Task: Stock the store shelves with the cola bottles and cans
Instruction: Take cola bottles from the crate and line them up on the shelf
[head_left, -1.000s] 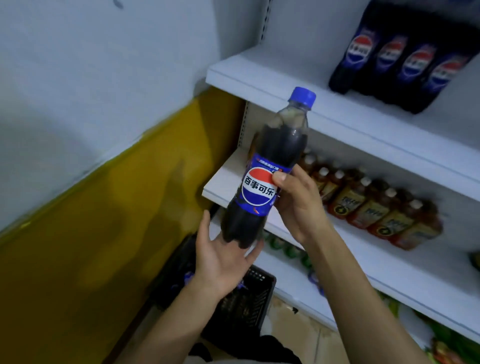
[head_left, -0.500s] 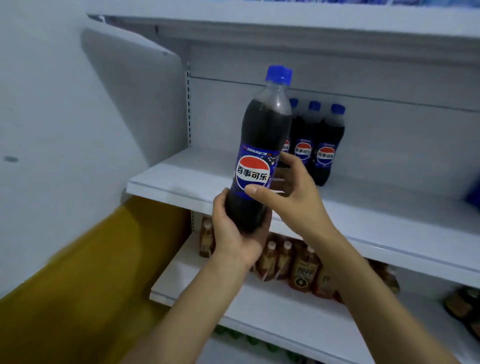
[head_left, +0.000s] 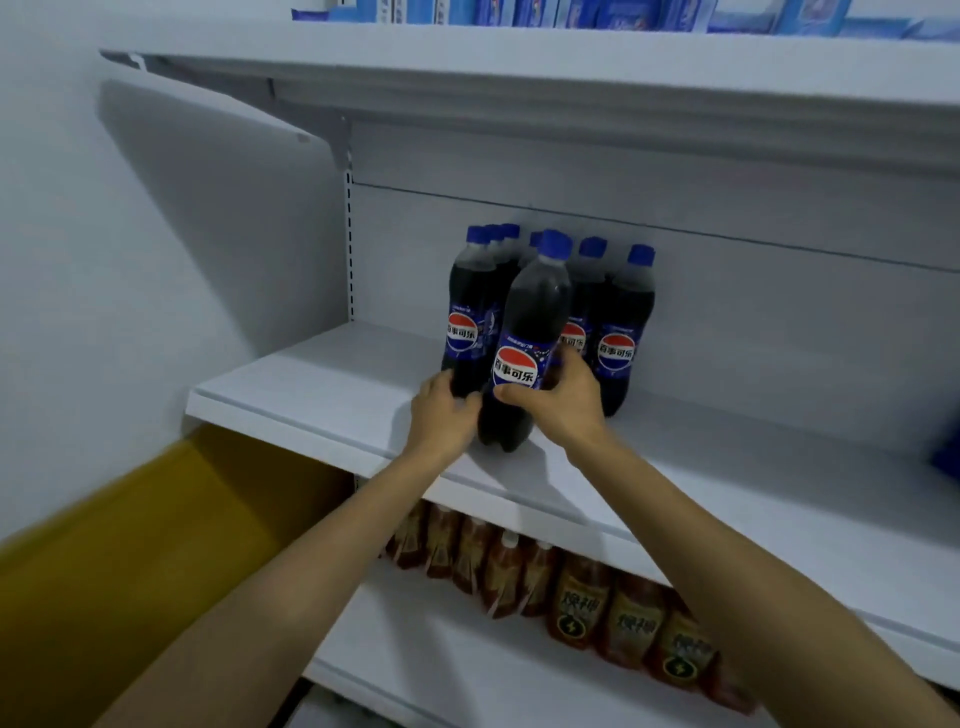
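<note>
A white wall (head_left: 78, 260) with a yellow panel (head_left: 130, 545) at its foot fills the far left, well out from the left hand; next comes the white middle shelf (head_left: 311, 384), bare to the left of that hand. The left hand (head_left: 444, 415) is curled against the lower left side of the cola bottle (head_left: 524, 332), fingers wrapped towards its back; half a second ago it cupped the base from beneath with the bottle held in the air in front of the shelf edge. Now the bottle is between the two hands, its base down at the shelf surface, leaning slightly; whether its full weight is on the shelf I cannot tell. The right hand (head_left: 563, 402) grips it at the label, thumb across the front, fingers round the far side. Just behind both hands stand the stocked cola bottles (head_left: 621, 332), close-packed, the new one touching or nearly touching them. Below the forearms, tea bottles (head_left: 582, 608) line the lower shelf; above, blue packs (head_left: 623, 10) sit on the top shelf. Judging from this, the lift is over and the placing nearly done; what is left is likely to square the bottle up, let go, and fetch another.
</note>
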